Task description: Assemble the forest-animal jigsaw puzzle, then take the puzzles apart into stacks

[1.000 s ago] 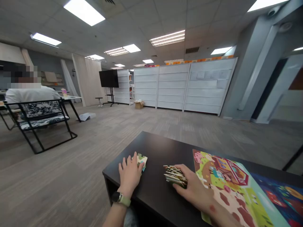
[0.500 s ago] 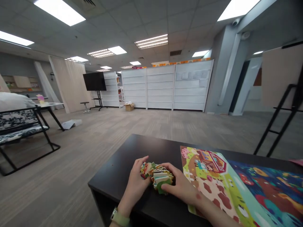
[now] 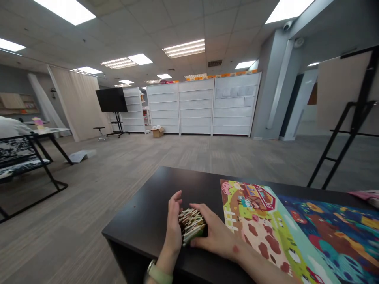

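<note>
A thick stack of cardboard jigsaw puzzle pieces (image 3: 192, 224) is held between my two hands, low over the front of the black table (image 3: 142, 213). My right hand (image 3: 213, 228) grips the stack from the right, with its thumb on the near side and fingers over the far side. On the other side, my left hand (image 3: 174, 221) presses its palm against the stack, fingers pointing up and lightly curved. Edges of the pieces face up, pale and uneven. Right of my hands lies a farm picture sheet (image 3: 257, 225) with a spotted cow, beside a dark blue picture sheet (image 3: 340, 236).
A pink item (image 3: 367, 196) lies at the table's far right. Beyond are an easel stand (image 3: 340, 150), white shelving (image 3: 195, 106), a cardboard box (image 3: 157, 132), and a screen on a stand (image 3: 111, 99). At left, a person in white sits on a patterned chair (image 3: 17, 152).
Two bunches of puzzle pieces have come together into one stack between my hands. My left fingers have straightened upward, and the view has shifted slightly right.
</note>
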A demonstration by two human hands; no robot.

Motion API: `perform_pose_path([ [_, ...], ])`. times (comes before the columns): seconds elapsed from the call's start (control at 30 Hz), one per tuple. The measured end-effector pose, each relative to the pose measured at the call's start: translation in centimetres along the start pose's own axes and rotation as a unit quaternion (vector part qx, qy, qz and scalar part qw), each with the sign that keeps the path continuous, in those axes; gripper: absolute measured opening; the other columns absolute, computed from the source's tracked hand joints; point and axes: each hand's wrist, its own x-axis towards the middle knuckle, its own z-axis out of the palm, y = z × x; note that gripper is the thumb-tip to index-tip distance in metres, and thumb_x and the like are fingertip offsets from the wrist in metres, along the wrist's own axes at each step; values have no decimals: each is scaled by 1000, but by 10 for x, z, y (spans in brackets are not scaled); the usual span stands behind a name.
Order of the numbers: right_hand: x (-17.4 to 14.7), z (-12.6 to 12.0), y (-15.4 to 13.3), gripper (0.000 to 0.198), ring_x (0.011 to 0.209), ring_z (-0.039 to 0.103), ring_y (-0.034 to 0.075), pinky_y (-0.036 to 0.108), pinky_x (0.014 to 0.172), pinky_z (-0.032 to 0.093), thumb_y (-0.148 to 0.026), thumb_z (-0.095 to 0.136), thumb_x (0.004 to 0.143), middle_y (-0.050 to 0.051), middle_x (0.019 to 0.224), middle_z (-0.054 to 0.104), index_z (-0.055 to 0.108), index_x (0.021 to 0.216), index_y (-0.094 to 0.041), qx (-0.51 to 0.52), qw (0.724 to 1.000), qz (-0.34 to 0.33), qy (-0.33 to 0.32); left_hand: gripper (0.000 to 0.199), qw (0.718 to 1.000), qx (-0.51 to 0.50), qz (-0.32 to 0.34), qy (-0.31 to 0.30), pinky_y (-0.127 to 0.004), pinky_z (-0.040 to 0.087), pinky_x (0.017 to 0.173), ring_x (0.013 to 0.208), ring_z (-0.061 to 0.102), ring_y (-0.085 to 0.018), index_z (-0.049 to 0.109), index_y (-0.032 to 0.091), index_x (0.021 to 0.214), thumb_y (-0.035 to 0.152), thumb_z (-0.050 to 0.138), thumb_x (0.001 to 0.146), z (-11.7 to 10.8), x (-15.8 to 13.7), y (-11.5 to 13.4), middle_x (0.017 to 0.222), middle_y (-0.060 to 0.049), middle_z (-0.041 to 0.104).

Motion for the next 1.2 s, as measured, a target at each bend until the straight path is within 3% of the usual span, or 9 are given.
perform_pose_path([
  [0.07,3,-3,2,81,119,58,29,43,106,43,-27,88,56,9,129,60,55,130,-24,-5,1000,15,18,56,999,-30,-27,-12,-43,41,104,125,51,-30,54,21,131,63,40,96,-6,5,-4,136,-13,54],
  [0.17,6,-7,5,83,124,55,30,46,109,40,-27,85,62,9,135,59,50,137,-25,17,998,38,35,62,992,-23,-28,-123,-43,42,106,126,53,-32,45,20,141,57,55,93,-17,5,1,137,-15,53],
  [0.3,7,-10,7,94,135,47,30,48,115,34,-22,80,66,11,148,49,37,149,-25,34,999,30,22,112,958,119,55,-254,-46,32,116,134,45,-34,27,26,155,26,90,62,-25,-2,12,147,-13,39],
  [0.5,3,-11,3,89,135,46,27,45,116,34,-13,75,68,8,148,48,39,148,-28,10,999,-36,30,87,938,222,126,-235,-43,41,110,126,51,-27,32,33,152,4,64,76,-20,-7,13,140,-9,39],
  [0.6,2,-9,3,93,139,42,27,46,119,29,-12,73,68,9,152,44,34,151,-27,10,999,-38,37,96,936,241,138,-217,-46,35,115,135,42,-30,24,31,155,1,62,72,-19,-9,11,148,-11,33],
  [0.73,2,-2,1,87,144,36,28,48,119,27,-30,71,79,12,155,39,27,154,-24,97,995,-9,23,106,930,243,140,-236,-50,28,119,144,31,-34,13,28,158,5,68,71,-16,-13,7,155,-14,26],
  [0.83,6,7,0,70,140,42,27,47,117,31,-47,62,89,13,150,46,34,149,-23,148,987,19,66,108,921,261,151,-246,-52,27,119,145,29,-34,12,28,158,8,71,71,-13,-15,2,156,-14,26],
  [1.07,23,9,15,50,117,62,29,45,104,45,-59,64,84,9,123,66,59,119,-24,305,938,100,134,90,930,273,117,-218,-48,33,117,140,39,-27,12,26,157,10,60,82,-10,-8,-2,151,-12,37],
  [1.2,21,5,13,55,122,59,28,47,109,40,-64,51,91,9,129,65,55,129,-25,364,919,108,104,85,928,277,128,-212,-46,30,118,140,39,-27,21,25,154,9,58,80,-9,-7,1,150,-11,38],
])
